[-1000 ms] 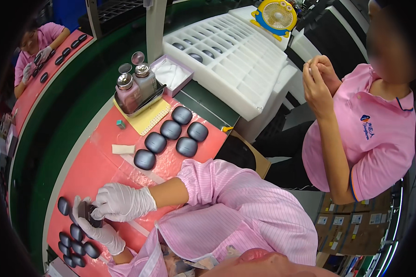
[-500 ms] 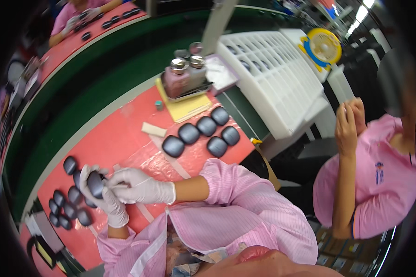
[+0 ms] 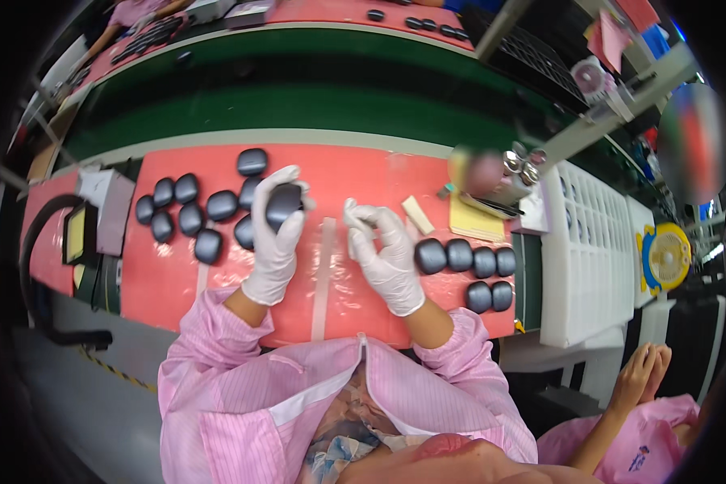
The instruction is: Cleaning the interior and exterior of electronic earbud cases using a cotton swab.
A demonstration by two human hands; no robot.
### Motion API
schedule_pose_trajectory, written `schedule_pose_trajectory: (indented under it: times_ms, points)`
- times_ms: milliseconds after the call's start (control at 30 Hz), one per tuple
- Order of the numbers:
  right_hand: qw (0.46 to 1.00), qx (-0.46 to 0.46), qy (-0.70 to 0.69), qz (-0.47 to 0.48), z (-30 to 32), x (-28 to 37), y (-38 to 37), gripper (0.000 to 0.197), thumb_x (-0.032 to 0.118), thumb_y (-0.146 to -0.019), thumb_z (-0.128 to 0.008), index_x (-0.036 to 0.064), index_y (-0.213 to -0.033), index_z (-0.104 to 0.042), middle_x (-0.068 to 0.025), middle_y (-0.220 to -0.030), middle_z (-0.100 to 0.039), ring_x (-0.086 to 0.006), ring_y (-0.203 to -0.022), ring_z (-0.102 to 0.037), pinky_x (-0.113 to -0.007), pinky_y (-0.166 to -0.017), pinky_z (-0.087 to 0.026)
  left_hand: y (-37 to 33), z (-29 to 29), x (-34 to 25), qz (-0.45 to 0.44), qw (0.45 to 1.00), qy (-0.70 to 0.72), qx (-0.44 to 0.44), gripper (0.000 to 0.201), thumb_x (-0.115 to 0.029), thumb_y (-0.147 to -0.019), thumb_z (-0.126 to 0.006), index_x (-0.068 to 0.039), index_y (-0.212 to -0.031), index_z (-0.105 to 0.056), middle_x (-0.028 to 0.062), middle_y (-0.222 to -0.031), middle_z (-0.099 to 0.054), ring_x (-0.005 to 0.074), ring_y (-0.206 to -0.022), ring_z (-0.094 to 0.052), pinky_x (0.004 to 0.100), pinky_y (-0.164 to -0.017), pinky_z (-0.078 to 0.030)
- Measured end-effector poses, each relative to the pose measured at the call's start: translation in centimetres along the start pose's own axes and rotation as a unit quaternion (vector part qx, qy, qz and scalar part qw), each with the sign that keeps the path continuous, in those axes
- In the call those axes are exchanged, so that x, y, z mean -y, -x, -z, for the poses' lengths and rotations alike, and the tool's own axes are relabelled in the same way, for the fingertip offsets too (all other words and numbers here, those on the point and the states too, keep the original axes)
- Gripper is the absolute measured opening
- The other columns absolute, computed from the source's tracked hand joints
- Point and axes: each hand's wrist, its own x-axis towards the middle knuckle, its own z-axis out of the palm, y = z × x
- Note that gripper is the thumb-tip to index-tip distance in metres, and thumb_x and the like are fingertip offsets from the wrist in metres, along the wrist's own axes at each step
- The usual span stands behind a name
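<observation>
A dark glossy rounded case (image 3: pixel 283 206) is held up off the table in my gloved left hand (image 3: pixel 273 258), thumb on one side and fingers curled round the other. Apart from it, to the right, my gloved right hand (image 3: pixel 387 258) has its thumb and fingertips pinched together. Whatever is between those fingertips is too small to make out. Several similar dark cases (image 3: pixel 209 245) lie loosely grouped to the left of my left hand. More of them (image 3: pixel 459 255) sit in two rows beyond my right hand.
A pale flat block (image 3: pixel 417 214) lies on the red table mat (image 3: pixel 355 315). At the right back are a yellow pad (image 3: pixel 476 224), metal-topped bottles (image 3: pixel 515 164) and a white compartment tray (image 3: pixel 585 258). A black curved lamp-like stand (image 3: pixel 36 258) is at left. Another person (image 3: pixel 637 411) is at lower right.
My view has swung toward the right-left middle of the table and levelled out. My right hand has drawn away from the case, which stays in my left hand.
</observation>
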Motion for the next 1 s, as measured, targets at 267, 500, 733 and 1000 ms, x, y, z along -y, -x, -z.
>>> schedule_pose_trajectory:
  times_ms: [267,500,733,1000]
  points:
    - [0.998,0.020,0.026,-0.055,-0.6,-1.0,0.2,0.010,0.003,-0.091,-0.058,0.0001,-0.098,-0.064,0.0012,-0.079,-0.050,-0.0038,-0.061,-0.046,-0.019,-0.053,-0.037,8.7,12.1,-7.6,0.238,0.898,0.276,0.247,0.070,-0.051,-0.074,-0.070,0.009,-0.105,-0.054,0.0196,-0.086,-0.061,0.0224,-0.068,-0.063,0.0314,-0.056,-0.048]
    - [0.977,0.048,0.198,0.058,-1.1,-2.4,0.0,0.016,-0.002,-0.086,-0.058,-0.0003,-0.100,-0.064,-0.0091,-0.090,-0.061,-0.0181,-0.081,-0.058,-0.028,-0.073,-0.046,20.2,30.6,-1.1,0.365,0.830,0.266,-0.328,0.050,-0.044,-0.091,-0.052,0.005,-0.093,-0.062,0.0182,-0.083,-0.065,0.0280,-0.068,-0.064,0.0320,-0.058,-0.055]
    - [0.915,0.041,0.370,0.159,-2.0,-2.6,-0.3,0.022,-0.002,-0.075,-0.061,0.0066,-0.093,-0.068,-0.0147,-0.084,-0.060,-0.0325,-0.080,-0.058,-0.041,-0.075,-0.046,15.4,46.0,4.0,-0.034,0.727,0.305,-0.614,0.035,-0.038,-0.091,-0.054,-0.003,-0.093,-0.058,0.0121,-0.092,-0.062,0.0262,-0.088,-0.060,0.0428,-0.082,-0.054]
    - [0.929,0.069,0.343,0.120,-2.1,-2.8,-0.1,0.014,0.002,-0.077,-0.061,0.0061,-0.089,-0.067,-0.0130,-0.081,-0.060,-0.0314,-0.079,-0.057,-0.041,-0.073,-0.045,18.3,51.5,4.2,-0.060,0.700,0.425,-0.571,0.032,-0.027,-0.084,-0.052,0.003,-0.093,-0.060,0.0196,-0.089,-0.062,0.0310,-0.082,-0.063,0.0395,-0.073,-0.059]
